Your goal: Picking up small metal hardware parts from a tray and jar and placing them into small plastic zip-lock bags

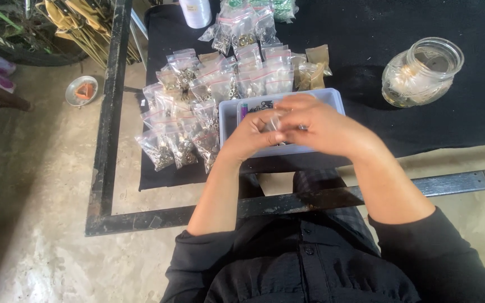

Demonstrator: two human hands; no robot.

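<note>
My left hand (252,136) and my right hand (322,126) meet over a pale blue plastic tray (228,115) on a black cloth. Both pinch a small clear plastic bag (275,123) between their fingertips; its contents are blurred and mostly hidden by the fingers. Small dark metal pieces (260,105) lie in the tray behind the hands. To the left of the tray lies a heap of small zip bags (189,106) filled with tiny metal parts.
A glass jar (421,72) stands at the right on the black cloth (450,118). A white spool (195,12) and more bags (248,25) sit at the back. A black metal frame (108,112) borders the cloth. A small metal dish (81,91) rests on the concrete floor.
</note>
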